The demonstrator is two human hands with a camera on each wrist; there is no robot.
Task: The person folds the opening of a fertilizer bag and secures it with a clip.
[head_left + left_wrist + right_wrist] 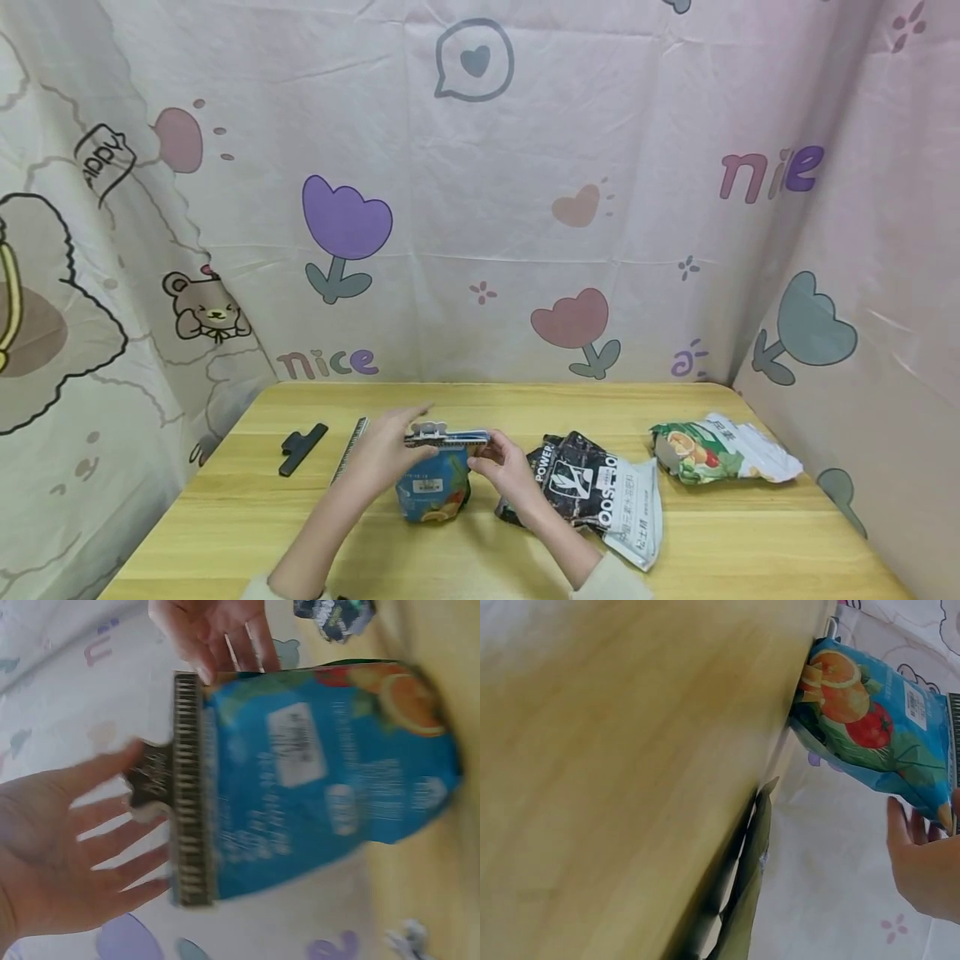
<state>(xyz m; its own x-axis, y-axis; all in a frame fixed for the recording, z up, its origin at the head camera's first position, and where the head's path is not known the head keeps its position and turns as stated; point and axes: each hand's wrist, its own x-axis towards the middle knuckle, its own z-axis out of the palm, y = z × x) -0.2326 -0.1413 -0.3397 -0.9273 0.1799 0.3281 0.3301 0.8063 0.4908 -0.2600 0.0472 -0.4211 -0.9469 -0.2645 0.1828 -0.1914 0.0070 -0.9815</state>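
Ok, blue bag (433, 487) w/ clip (192, 802) atop, contents hidden: L hand (386, 448) splayed at clip, R hand (513, 475) in corner pinch.

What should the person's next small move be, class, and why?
Probably lift the left hand off the clip while the right hand steadies the blue bag: the clip lies along the bag's top edge, the left thumb is at its handle, and the right hand is at the bag's top corner.

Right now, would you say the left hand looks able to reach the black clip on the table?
Probably yes: the black clip lies uncovered, with only a low ruled strip between it and the left hand.
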